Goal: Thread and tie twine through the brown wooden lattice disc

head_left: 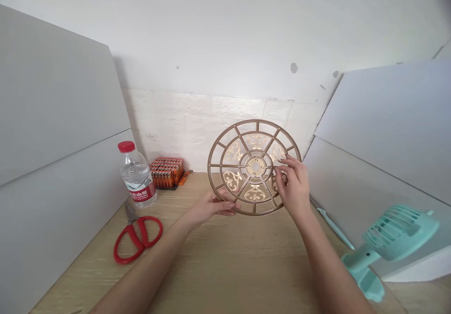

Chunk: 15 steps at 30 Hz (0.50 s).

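A round openwork disc [247, 154] with brown rings and spokes and gold scrollwork panels is held up tilted above the table. At its centre is a gold hub plate [255, 167] with small holes. My left hand [214, 203] grips the lower left rim, thumb in front and the other fingers partly behind. Over the right half of the disc, my right hand [292, 182] has its thumb and fingertips drawn together in a pinch close to the inner ring. Whatever may lie between those fingertips is too small to make out.
At left stand a water bottle [139, 175] with a red cap, red-handled scissors [143, 244] and a block of orange batteries [165, 173]. A turquoise fan [396, 236] and a turquoise stick-like tool [336, 229] are at right. Grey panels [59, 116] flank the table.
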Tool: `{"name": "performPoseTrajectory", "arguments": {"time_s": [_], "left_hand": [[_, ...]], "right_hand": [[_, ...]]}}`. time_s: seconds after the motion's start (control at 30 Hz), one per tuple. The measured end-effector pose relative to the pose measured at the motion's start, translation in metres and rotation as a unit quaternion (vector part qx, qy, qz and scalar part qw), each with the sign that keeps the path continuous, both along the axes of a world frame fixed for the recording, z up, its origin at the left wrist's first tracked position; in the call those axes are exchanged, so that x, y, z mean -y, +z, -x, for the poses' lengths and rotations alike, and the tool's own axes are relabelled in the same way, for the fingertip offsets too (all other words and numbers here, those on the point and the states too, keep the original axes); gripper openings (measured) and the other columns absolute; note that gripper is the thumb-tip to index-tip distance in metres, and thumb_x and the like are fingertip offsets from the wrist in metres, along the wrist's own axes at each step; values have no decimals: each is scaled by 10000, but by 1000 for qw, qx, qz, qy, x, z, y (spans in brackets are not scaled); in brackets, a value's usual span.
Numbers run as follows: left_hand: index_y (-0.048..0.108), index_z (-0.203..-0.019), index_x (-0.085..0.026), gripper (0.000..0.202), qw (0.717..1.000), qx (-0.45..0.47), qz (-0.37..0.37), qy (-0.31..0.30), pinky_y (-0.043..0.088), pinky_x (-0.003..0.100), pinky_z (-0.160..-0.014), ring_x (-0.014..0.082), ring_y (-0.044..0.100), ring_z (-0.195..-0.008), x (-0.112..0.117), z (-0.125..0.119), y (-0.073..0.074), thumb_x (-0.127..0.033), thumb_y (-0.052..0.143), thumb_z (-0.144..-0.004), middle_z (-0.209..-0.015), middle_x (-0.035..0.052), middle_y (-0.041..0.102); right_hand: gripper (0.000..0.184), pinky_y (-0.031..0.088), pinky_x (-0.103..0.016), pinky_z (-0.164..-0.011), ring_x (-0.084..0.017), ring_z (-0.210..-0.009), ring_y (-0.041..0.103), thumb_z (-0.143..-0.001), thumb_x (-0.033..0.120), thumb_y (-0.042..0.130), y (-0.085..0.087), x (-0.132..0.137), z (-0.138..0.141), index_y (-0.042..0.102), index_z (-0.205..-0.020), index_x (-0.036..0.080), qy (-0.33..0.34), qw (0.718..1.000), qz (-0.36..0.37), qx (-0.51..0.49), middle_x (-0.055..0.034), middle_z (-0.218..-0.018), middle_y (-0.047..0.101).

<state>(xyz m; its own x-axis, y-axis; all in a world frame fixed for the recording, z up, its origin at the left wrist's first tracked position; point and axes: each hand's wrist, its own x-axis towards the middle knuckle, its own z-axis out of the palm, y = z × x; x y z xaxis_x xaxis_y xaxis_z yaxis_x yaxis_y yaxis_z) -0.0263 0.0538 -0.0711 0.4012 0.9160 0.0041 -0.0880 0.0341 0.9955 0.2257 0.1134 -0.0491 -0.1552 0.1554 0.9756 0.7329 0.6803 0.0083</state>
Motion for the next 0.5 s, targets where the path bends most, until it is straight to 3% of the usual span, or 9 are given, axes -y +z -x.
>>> {"name": "performPoseTrajectory", "arguments": {"time_s": [0.5], "left_hand": [[676,-899,-131,251,1000,-16,-24,7,525,360,-876,202,639,-948,2,-1,5,-307,733,-728,-991,100,697]], "right_hand": [[168,488,-433,-929,-253,-1167,525,-834,115,551,0,0,1,539,-975,206,-20,1000,-13,13,-99,-1037,587]]}}
